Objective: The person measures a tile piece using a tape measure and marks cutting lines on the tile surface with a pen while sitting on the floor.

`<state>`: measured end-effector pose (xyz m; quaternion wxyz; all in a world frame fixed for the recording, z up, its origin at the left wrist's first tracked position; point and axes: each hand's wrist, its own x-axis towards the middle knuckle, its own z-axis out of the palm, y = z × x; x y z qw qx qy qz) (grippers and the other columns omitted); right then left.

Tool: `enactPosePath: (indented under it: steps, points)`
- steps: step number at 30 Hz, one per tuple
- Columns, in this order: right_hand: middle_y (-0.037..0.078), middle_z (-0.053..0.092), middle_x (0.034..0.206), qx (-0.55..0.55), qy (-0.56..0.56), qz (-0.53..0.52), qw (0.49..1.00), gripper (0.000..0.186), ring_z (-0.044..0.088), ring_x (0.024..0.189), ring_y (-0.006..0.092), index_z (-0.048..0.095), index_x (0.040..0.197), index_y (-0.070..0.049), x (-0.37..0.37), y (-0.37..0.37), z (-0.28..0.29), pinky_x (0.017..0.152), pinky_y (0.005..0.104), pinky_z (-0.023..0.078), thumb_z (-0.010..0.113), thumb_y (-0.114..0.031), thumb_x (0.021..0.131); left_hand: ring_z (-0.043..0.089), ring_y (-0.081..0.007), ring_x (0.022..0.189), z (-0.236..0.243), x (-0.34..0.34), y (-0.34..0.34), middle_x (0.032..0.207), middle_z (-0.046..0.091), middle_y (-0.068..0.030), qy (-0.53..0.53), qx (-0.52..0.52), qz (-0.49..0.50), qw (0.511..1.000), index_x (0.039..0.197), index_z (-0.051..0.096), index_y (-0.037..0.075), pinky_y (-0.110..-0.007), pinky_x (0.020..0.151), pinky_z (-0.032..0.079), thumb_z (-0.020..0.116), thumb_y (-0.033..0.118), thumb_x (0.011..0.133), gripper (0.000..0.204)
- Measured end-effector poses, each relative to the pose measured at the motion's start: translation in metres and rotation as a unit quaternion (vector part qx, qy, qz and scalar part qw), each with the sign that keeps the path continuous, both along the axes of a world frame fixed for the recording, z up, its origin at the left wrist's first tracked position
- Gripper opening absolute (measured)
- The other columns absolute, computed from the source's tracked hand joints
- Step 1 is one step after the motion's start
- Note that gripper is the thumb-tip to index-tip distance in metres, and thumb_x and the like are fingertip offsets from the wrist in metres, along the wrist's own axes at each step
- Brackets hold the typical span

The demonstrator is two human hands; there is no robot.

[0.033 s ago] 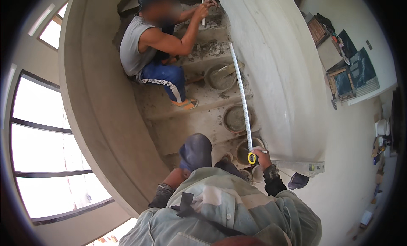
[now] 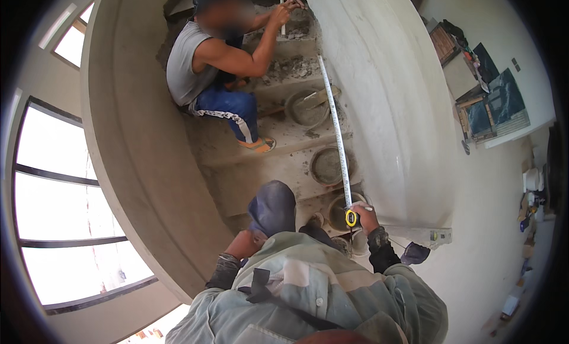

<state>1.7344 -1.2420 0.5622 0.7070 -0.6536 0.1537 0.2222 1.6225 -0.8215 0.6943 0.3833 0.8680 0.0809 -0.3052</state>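
Observation:
My right hand [image 2: 366,216] is closed round a yellow and black tape measure [image 2: 351,218], with a small white stick between its fingers. The tape blade [image 2: 336,120] is drawn out straight, running up over the steps beside the right wall. Against my bent trouser leg [image 2: 272,209], my left hand [image 2: 245,244] rests with curled fingers; what they hold, if anything, is hidden. Below the blade are a bucket [image 2: 336,212] close to my right hand, a round basin [image 2: 328,165] of grey mortar, and another basin [image 2: 306,108] with a trowel across its rim.
A co-worker [image 2: 204,53] crouches on the upper left steps, holding a hammer [image 2: 283,15]. Plastered walls flank the rough concrete stairs [image 2: 249,172]. A long grey level [image 2: 435,235] lies beyond my right wrist, near a dark bundle [image 2: 416,253]. Boards and panels [image 2: 507,98] stand far right.
The whole view has shifted very slightly. My left hand sits a touch higher on the trouser leg, and the right hand still holds the drawn-out tape measure.

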Motion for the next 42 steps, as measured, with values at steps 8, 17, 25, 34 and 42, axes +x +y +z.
enactPosePath:
  steps: [8,17,25,34,42]
  points:
    - [0.007,0.061,0.070,0.002,0.076,-0.021,0.997,0.014,0.060,0.052,0.0171,0.066,0.083,-0.002,0.143,0.056,0.041,0.044,0.0350,0.054,0.069,-0.015,0.081,0.044,-0.0400,0.130,-0.020,0.154,-0.012,0.138,0.047,-0.0255,-0.230,0.073,0.066,0.968,0.131,0.051,-0.001,-0.044,0.110,0.037,0.078,0.037,0.078,0.070]
    - [0.006,0.060,0.067,-0.069,0.065,-0.022,0.995,0.017,0.060,0.051,0.0165,0.066,0.081,-0.001,0.293,0.104,-0.001,0.041,0.0341,0.052,0.072,-0.016,0.078,0.035,-0.0314,0.140,-0.083,0.312,-0.059,0.152,0.039,-0.0101,-0.040,0.214,0.020,0.976,0.140,0.052,0.017,-0.052,0.116,0.027,0.076,0.042,0.072,0.076]
    - [0.005,0.063,0.070,-0.132,-0.018,-0.010,0.991,0.016,0.060,0.059,0.0134,0.069,0.081,0.000,0.357,0.117,-0.041,0.051,0.0302,0.050,0.072,-0.015,0.079,0.034,-0.0296,0.142,-0.096,0.341,-0.053,0.153,0.038,-0.0075,-0.030,0.212,0.041,0.976,0.130,0.063,0.020,-0.054,0.117,0.022,0.074,0.041,0.072,0.063]
    - [0.004,0.065,0.073,-0.203,-0.072,0.020,0.976,0.017,0.059,0.069,0.0121,0.070,0.082,0.001,0.377,0.112,-0.084,0.065,0.0295,0.048,0.072,-0.015,0.077,0.034,-0.0302,0.142,-0.126,0.365,-0.057,0.151,0.042,-0.0071,-0.018,0.196,0.034,0.980,0.124,0.067,0.020,-0.052,0.117,0.024,0.072,0.032,0.071,0.054]
    - [0.007,0.068,0.072,-0.248,-0.104,0.018,0.963,0.022,0.062,0.068,0.0153,0.071,0.083,0.002,0.379,0.110,-0.099,0.066,0.0322,0.050,0.076,-0.018,0.074,0.035,-0.0320,0.141,-0.131,0.379,-0.065,0.148,0.044,-0.0072,-0.030,0.197,0.020,0.980,0.119,0.070,0.019,-0.050,0.116,0.026,0.070,0.028,0.072,0.048]
